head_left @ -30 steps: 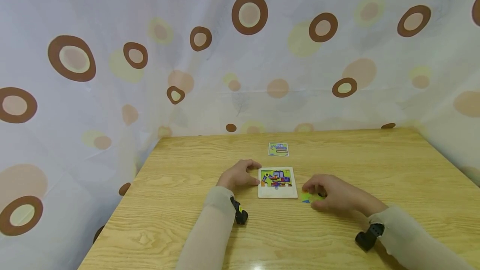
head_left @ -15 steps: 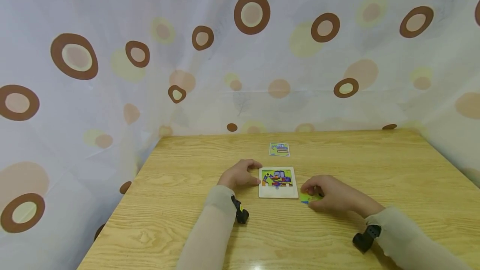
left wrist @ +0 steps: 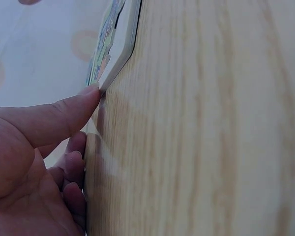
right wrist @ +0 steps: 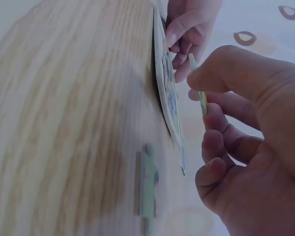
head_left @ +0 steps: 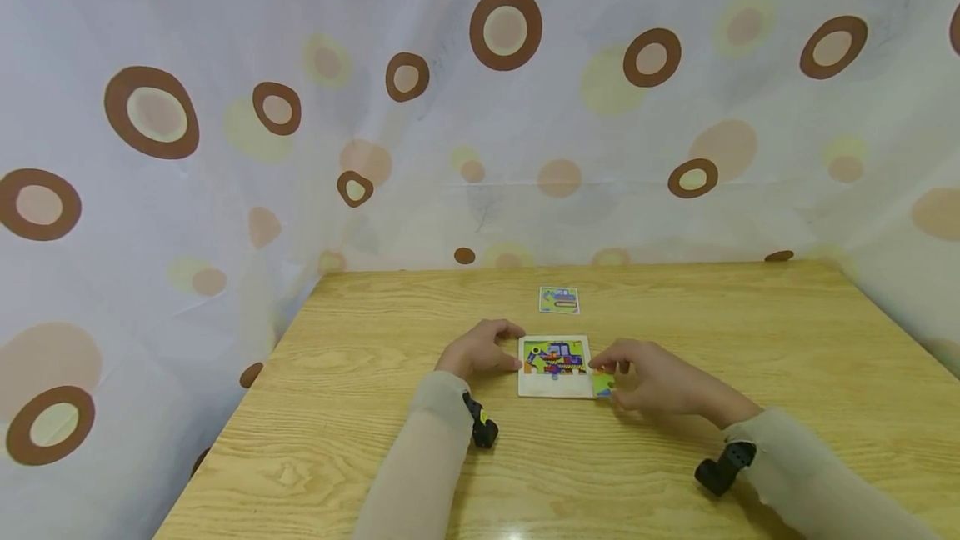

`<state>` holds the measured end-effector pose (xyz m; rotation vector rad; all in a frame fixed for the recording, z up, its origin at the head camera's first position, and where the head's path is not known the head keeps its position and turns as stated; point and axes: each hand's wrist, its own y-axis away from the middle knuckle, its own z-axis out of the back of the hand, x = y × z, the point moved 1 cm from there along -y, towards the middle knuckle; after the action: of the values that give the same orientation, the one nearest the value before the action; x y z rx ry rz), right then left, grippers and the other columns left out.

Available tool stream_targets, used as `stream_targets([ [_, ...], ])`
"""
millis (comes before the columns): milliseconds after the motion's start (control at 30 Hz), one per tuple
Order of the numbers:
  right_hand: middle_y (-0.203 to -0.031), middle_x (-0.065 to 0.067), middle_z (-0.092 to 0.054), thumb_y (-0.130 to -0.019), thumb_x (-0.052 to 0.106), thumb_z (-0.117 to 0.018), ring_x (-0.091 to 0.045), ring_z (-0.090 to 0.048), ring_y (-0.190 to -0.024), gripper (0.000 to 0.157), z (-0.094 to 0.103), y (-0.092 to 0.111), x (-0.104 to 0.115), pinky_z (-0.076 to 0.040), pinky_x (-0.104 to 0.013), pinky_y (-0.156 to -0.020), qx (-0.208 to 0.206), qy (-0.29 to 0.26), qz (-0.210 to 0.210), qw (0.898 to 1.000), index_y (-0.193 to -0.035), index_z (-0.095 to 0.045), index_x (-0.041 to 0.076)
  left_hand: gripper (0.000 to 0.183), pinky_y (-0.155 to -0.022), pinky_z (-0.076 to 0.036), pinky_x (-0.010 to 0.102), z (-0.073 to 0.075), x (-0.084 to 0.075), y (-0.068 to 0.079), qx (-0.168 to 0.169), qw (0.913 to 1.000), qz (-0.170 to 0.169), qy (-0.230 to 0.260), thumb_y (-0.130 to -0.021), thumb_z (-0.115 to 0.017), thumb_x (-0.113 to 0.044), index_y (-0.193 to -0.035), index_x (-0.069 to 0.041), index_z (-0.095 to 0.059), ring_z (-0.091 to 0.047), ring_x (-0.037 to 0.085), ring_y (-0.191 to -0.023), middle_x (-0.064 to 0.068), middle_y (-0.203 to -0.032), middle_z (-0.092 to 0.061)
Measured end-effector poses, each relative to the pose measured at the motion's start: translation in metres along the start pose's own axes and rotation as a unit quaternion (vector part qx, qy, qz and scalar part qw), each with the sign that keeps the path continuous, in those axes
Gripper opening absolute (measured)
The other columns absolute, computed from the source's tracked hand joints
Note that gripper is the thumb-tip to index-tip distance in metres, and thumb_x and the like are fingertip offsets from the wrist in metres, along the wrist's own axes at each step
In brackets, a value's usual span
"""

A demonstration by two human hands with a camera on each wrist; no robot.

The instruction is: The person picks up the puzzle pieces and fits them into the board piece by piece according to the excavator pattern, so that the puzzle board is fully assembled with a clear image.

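A white-framed jigsaw tray lies flat on the table, its upper part filled with a colourful digger picture and its lower strip bare white. My left hand rests at the tray's left side. In the left wrist view its straight thumb touches the tray's edge. Between thumb and fingers, my right hand pinches a green jigsaw piece with a blue corner, at the tray's right edge in the head view. A second jigsaw piece lies on the table below that hand, hidden from the head camera.
Behind the tray lies a small picture card of a similar digger. The wooden table reaches back to a hanging cloth with brown rings. Dark wrist cameras sit on both sleeves.
My right hand has gripped the green jigsaw piece and moved it left, up to the tray's right edge. The left hand and the tray have stayed in place.
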<state>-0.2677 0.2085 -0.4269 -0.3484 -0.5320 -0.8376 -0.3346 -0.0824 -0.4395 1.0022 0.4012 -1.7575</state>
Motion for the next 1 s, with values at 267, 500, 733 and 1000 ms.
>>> stream_targets([
  [267, -0.107, 0.004, -0.06, -0.086, 0.009, -0.072, -0.019, -0.051, -0.091, 0.038, -0.003, -0.016, 0.014, -0.047, -0.035, -0.076, -0.006, -0.023, 0.027, 0.999, -0.124, -0.066, 0.008, 0.049, -0.109, -0.035, 0.042, -0.001, 0.002, 0.0, 0.001, 0.9998, -0.007, -0.016, -0.089, -0.076, -0.013, -0.135, -0.014, -0.06, -0.043, 0.026, -0.131, 0.004, -0.137, -0.054],
  [500, -0.108, 0.003, -0.064, -0.088, 0.011, -0.073, -0.024, -0.055, -0.092, 0.038, -0.011, -0.032, 0.023, -0.049, -0.039, -0.078, -0.002, -0.045, 0.05, 0.998, -0.126, -0.066, 0.007, 0.05, -0.109, -0.035, 0.043, 0.0, 0.001, 0.0, 0.002, 0.9996, -0.015, -0.022, -0.089, -0.075, -0.012, -0.136, -0.012, -0.059, -0.043, 0.026, -0.132, 0.004, -0.138, -0.054],
  [733, -0.111, 0.002, -0.065, -0.089, 0.013, -0.071, -0.023, -0.058, -0.097, 0.038, -0.022, -0.047, 0.027, -0.05, -0.041, -0.082, -0.001, -0.058, 0.044, 0.997, -0.126, -0.065, 0.004, 0.05, -0.108, -0.035, 0.043, 0.002, 0.0, 0.001, 0.002, 0.9996, -0.013, -0.026, -0.089, -0.075, -0.013, -0.136, -0.013, -0.059, -0.043, 0.026, -0.132, 0.004, -0.138, -0.054],
  [1000, -0.108, -0.001, -0.068, -0.088, 0.01, -0.071, -0.021, -0.061, -0.096, 0.025, -0.031, -0.06, 0.031, -0.051, -0.042, -0.084, 0.002, -0.076, 0.048, 0.996, -0.113, -0.07, 0.007, 0.049, -0.109, -0.034, 0.044, 0.003, -0.002, 0.001, 0.0, 0.9994, -0.015, -0.031, -0.089, -0.075, -0.015, -0.136, -0.013, -0.06, -0.043, 0.026, -0.134, 0.005, -0.138, -0.054],
])
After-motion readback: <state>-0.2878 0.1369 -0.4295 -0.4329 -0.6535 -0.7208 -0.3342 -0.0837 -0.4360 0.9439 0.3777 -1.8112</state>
